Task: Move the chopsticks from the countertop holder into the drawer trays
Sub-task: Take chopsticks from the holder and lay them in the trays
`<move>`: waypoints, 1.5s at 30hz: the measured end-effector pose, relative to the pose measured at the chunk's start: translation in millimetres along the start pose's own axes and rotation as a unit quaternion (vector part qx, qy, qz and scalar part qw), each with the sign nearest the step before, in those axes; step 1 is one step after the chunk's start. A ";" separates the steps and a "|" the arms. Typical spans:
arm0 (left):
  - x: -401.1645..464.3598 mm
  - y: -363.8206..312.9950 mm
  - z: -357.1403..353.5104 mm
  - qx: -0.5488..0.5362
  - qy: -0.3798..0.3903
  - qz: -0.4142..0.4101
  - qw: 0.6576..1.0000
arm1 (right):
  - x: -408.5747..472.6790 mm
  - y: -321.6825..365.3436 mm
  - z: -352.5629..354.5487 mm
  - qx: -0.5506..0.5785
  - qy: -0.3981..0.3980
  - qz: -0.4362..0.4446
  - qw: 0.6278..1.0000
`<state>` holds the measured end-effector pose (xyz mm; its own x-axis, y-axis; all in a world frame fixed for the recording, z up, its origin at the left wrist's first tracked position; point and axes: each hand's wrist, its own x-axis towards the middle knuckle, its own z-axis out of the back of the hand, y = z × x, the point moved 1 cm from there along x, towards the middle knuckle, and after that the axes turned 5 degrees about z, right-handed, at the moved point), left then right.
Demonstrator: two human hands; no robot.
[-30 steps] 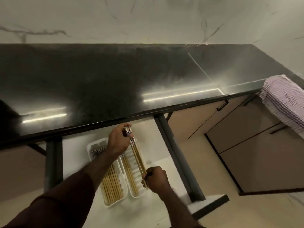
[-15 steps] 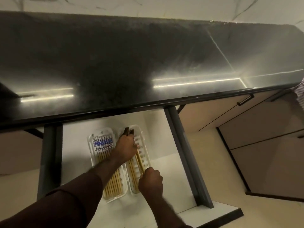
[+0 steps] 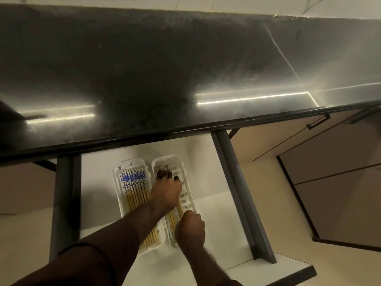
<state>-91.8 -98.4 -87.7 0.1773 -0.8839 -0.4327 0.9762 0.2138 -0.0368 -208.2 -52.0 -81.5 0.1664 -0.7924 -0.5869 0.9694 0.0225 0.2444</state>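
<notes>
Two white trays lie side by side in the open drawer [image 3: 216,223]. The left tray [image 3: 118,195] is filled with several bamboo chopsticks [image 3: 134,188] with blue-patterned tops. My left hand [image 3: 166,189] lies flat over the right tray [image 3: 185,190], fingers pressing on the dark-patterned tops of the chopsticks [image 3: 172,218] in it. My right hand [image 3: 190,228] is closed around the lower ends of those same chopsticks at the tray's near end. The countertop holder is out of view.
The black countertop [image 3: 165,69] overhangs the drawer's back. Dark drawer rails [image 3: 241,193] run along both sides. Beige cabinet doors with a black handle [image 3: 317,121] stand to the right.
The chopsticks held above the right tray have been lowered into it. My left hand has flattened onto their tops. The camera has tilted downward and nearer.
</notes>
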 end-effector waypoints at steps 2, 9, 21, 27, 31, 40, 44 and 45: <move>0.3 0.2 1.4 0.022 0.001 -0.009 1.000 | 1.1 0.8 -2.1 0.000 -0.001 0.003 1.000; -0.5 4.1 -4.4 0.065 0.007 -0.013 0.998 | 2.6 2.0 -5.5 -0.011 0.005 0.037 0.999; 1.0 5.3 -11.3 0.051 -0.006 0.016 0.999 | -0.3 5.9 -5.4 -0.046 -0.003 0.090 0.995; -1.4 4.9 -8.2 0.041 -0.015 0.014 0.999 | -0.8 3.4 -5.0 -0.048 0.013 0.107 0.993; -0.2 6.1 -10.6 0.042 -0.003 -0.008 0.999 | -1.9 3.6 -3.2 -0.044 0.015 0.118 0.992; -1.5 7.0 -8.4 0.072 -0.005 -0.017 0.997 | -3.7 5.3 3.0 -0.053 0.005 0.112 0.992; -6.1 8.1 -6.5 0.075 -0.010 -0.025 0.997 | -6.4 6.4 10.6 -0.046 0.008 0.107 0.993; -6.9 8.8 -6.5 0.076 -0.013 -0.026 0.997 | -7.0 7.1 12.6 -0.042 0.009 0.104 0.994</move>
<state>-85.2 -87.7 -90.9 0.1275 -0.9034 -0.4093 0.9914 0.1041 0.0790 -204.8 -54.0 -65.9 0.3675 -0.7546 -0.5437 0.9251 0.2366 0.2969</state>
